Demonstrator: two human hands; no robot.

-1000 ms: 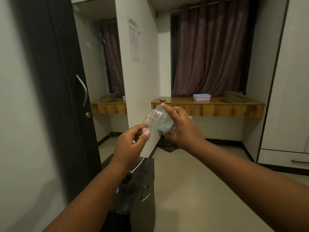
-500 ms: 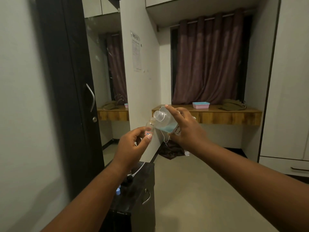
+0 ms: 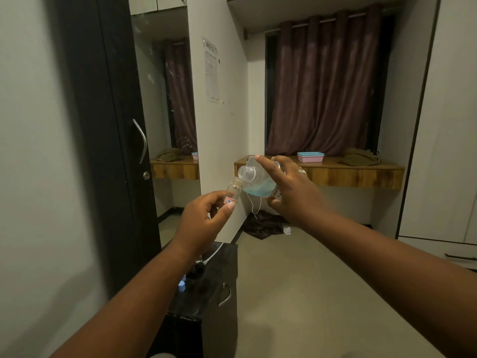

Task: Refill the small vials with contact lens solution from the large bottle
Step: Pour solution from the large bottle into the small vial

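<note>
the vial sits in front of me at chest height, pinched near its label between the thumb and fingers of my left hand, neck up and leaning a little to the right. my right hand is wrapped round the bottle, forefinger laid along the top and thumb underneath, with the bottle tipped so its mouth points down and left. the blue solution is pooled along the low side of the bottle. its rim looks to be touching or just above the vial's mouth; i can't tell whether liquid is running.

what matters for the pour is that line: the bottle's long axis slants from upper right down to lower left, and the vial's opening lies right at its low end, to the left of my right-hand grip. my guess is a bit more tilt from the right wrist is what's needed, with the left holding the vial steady. the bottle mouth is much wider than the vial's neck, so spilling over the side seems the likely risk.

a thin thread hangs below the bottle. below my left arm is a dark cabinet with a small blue cap on it. further off, a wooden shelf carries a pink and blue box, in front of a curtain.
</note>
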